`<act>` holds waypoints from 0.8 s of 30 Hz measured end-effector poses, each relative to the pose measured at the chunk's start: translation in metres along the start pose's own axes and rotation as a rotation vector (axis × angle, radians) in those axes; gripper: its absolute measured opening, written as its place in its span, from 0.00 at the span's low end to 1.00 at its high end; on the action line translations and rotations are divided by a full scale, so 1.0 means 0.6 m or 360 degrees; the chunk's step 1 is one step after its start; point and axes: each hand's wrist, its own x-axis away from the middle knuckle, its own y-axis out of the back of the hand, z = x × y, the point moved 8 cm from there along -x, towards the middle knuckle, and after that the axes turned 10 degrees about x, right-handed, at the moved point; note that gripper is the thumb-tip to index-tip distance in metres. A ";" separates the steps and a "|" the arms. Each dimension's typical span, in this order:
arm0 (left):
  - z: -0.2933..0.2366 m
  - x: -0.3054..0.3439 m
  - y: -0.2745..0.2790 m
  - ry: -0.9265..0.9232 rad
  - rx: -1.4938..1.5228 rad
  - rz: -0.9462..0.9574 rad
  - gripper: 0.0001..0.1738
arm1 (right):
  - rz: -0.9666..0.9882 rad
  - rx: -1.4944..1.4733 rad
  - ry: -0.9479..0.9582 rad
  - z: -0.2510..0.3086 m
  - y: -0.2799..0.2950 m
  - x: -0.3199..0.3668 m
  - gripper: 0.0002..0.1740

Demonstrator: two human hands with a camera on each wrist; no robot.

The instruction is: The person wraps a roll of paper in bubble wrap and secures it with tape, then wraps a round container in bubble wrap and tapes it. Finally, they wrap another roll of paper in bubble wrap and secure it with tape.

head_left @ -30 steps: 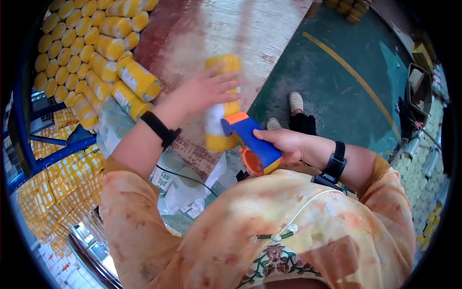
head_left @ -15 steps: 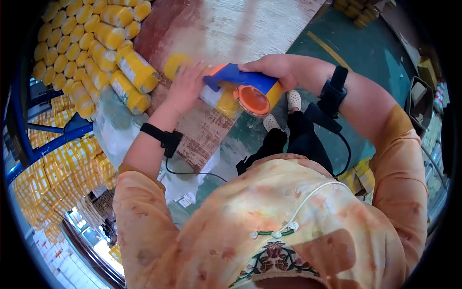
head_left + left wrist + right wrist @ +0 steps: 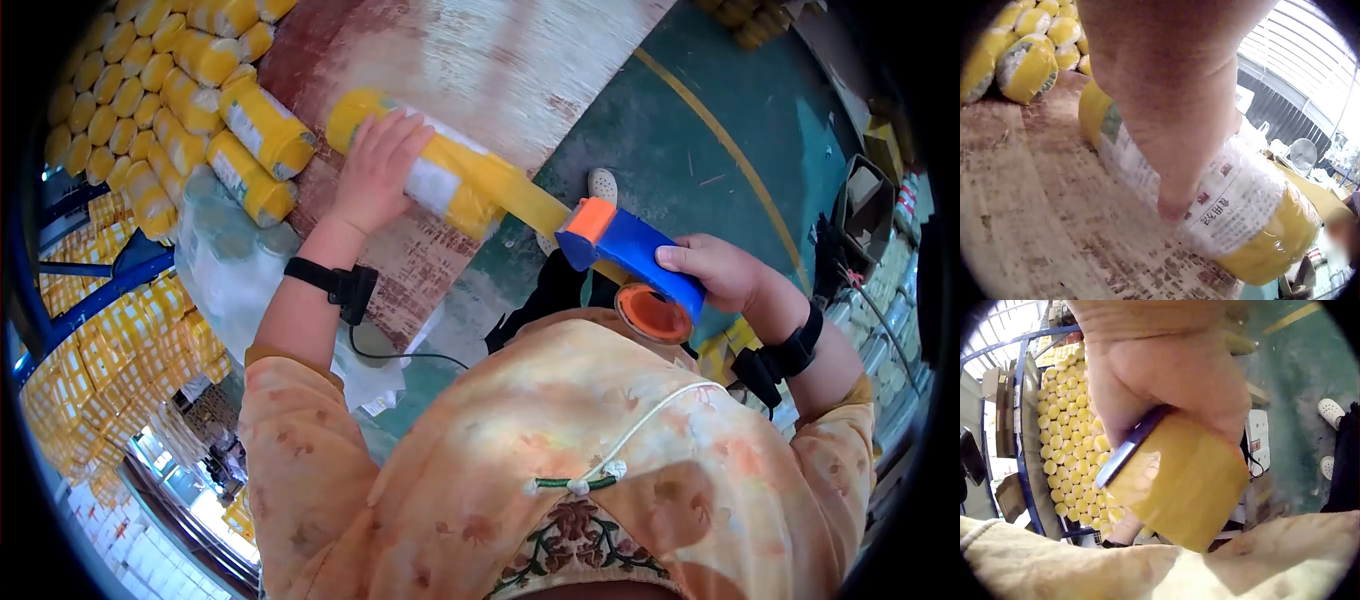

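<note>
A cylindrical package (image 3: 432,188), wrapped in clear film, yellow tape and a white printed label, lies on its side on a worn wooden board (image 3: 470,60). My left hand (image 3: 378,165) grips its middle, fingers across the top and thumb down the near side over the label (image 3: 1222,203) in the left wrist view. My right hand (image 3: 718,272) holds a blue tape dispenser (image 3: 640,250) with an orange front edge. A strip of yellow tape (image 3: 535,205) stretches taut from the package's near end to the dispenser. The wide tape roll (image 3: 1179,481) fills the right wrist view.
Similar yellow packages (image 3: 265,125) are stacked at the board's left. Clear plastic bagging (image 3: 225,240) hangs by its near edge, beside a blue metal rack (image 3: 100,310). Green floor (image 3: 690,190) with a yellow line lies right; an open carton (image 3: 868,195) stands farther right.
The package has turned from lengthwise to slanting. The dispenser came up to its near end, then drew away to the right, pulling out tape. My left hand has shifted left onto the package's middle.
</note>
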 end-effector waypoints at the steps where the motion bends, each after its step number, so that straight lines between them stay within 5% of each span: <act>1: 0.000 -0.001 0.000 -0.0007 -0.0007 0.0000 0.44 | -0.0030 0.0024 0.0012 -0.011 -0.001 -0.004 0.31; 8: -0.004 -0.011 0.002 -0.0044 0.0034 0.0021 0.46 | -0.0063 0.0336 0.0121 -0.023 -0.024 -0.103 0.30; 14: -0.033 -0.013 0.028 0.0065 0.0069 0.0327 0.41 | -0.0311 0.0631 0.0080 0.007 -0.035 -0.143 0.30; 17: 0.029 0.009 0.063 0.0344 0.0309 -0.0043 0.34 | -0.0303 0.0684 0.0105 0.011 -0.029 -0.141 0.31; 20: -0.047 -0.020 0.031 -0.0020 -0.0108 0.0086 0.26 | -0.0268 0.0614 0.0096 -0.003 -0.026 -0.161 0.32; 24: -0.097 -0.063 -0.044 0.0177 0.0099 0.0269 0.24 | -0.0265 0.0680 0.0046 0.018 -0.034 -0.132 0.33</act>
